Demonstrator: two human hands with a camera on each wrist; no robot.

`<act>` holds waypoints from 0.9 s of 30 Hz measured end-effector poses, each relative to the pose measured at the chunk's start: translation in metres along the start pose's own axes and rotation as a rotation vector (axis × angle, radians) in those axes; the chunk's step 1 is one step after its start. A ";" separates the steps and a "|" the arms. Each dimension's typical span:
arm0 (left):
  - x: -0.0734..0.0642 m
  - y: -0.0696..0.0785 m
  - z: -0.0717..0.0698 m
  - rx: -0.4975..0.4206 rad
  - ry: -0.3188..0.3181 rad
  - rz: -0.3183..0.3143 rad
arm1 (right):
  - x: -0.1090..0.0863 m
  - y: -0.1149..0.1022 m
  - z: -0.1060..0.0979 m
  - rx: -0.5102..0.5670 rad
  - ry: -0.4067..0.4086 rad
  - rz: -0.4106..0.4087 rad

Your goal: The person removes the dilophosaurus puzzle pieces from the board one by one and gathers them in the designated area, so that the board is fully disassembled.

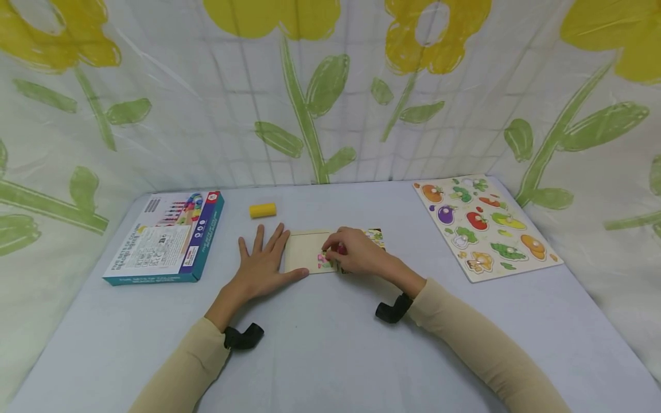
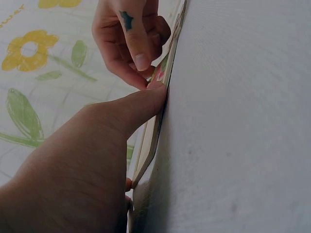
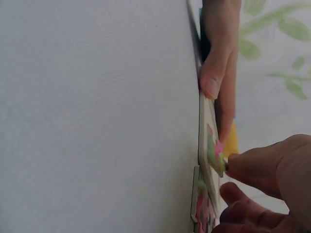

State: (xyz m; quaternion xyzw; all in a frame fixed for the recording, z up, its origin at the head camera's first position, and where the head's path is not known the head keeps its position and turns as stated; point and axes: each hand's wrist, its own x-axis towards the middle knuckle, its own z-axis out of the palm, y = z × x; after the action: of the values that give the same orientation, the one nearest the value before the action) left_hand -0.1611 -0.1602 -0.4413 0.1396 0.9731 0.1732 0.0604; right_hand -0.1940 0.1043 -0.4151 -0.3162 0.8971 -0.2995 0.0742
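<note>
A shallow pale wooden puzzle tray [image 1: 299,249] lies on the table in front of me. My left hand [image 1: 263,267] rests with its fingers spread at the tray's left end, its thumb on the near edge. Over the tray's right part, my right hand [image 1: 361,252] pinches a jigsaw piece [image 3: 214,151] printed in pink and green; the piece is tilted against the tray in the right wrist view. More printed jigsaw pieces [image 1: 376,235] lie at the tray's right end, partly hidden by the right hand. Pink and green pieces [image 3: 203,208] show beside the tray's edge.
A yellow cylinder [image 1: 263,210] lies behind the left hand. To the left is a flat blue and white box [image 1: 160,241]. A vegetable peg board [image 1: 490,226] lies at the right. A flower-printed curtain [image 1: 320,115] hangs behind the table.
</note>
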 end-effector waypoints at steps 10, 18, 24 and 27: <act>0.001 0.000 0.001 0.002 -0.001 -0.004 | -0.002 -0.001 0.001 0.052 0.040 0.002; 0.001 0.000 0.002 0.003 -0.003 -0.010 | -0.003 -0.003 0.000 0.068 0.062 0.013; 0.001 0.000 0.001 0.003 -0.005 -0.011 | -0.004 -0.005 0.000 0.068 0.078 0.019; 0.001 0.001 0.000 -0.001 -0.005 -0.010 | -0.005 -0.007 -0.002 0.074 0.095 0.016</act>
State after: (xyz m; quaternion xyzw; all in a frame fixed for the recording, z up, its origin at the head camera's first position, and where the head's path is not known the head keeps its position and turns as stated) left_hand -0.1613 -0.1591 -0.4414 0.1350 0.9735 0.1730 0.0639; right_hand -0.1871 0.1046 -0.4098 -0.2913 0.8905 -0.3465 0.0457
